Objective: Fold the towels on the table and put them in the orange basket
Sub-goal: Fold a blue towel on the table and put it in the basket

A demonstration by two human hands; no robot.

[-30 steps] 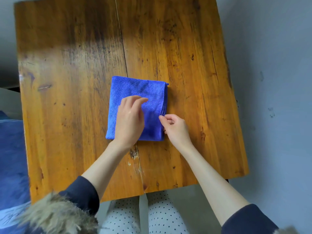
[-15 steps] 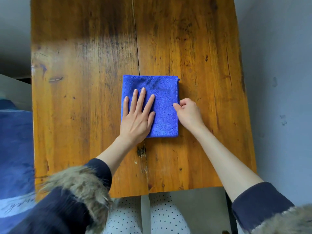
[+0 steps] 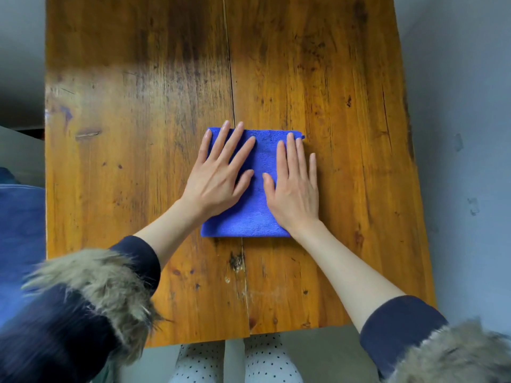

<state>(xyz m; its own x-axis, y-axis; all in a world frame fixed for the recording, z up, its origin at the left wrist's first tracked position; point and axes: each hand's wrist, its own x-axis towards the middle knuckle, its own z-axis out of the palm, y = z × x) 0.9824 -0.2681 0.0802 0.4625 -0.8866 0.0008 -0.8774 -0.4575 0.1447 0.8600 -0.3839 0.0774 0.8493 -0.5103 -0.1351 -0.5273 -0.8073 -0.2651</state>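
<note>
A blue towel, folded into a small rectangle, lies flat near the middle of the wooden table. My left hand rests palm down on the towel's left half, fingers spread and pointing away from me. My right hand lies flat on the towel's right half, its outer fingers over the right edge onto the wood. Neither hand grips anything. No orange basket is in view.
The table has a seam running down its middle and bare wood all round the towel. A blue fabric object sits off the table's left side. Grey floor lies to the right. My fur-trimmed sleeves fill the lower corners.
My left hand slid up the towel and spread flat. My right hand let go of the towel's right edge, opened, and came down flat on the towel.
</note>
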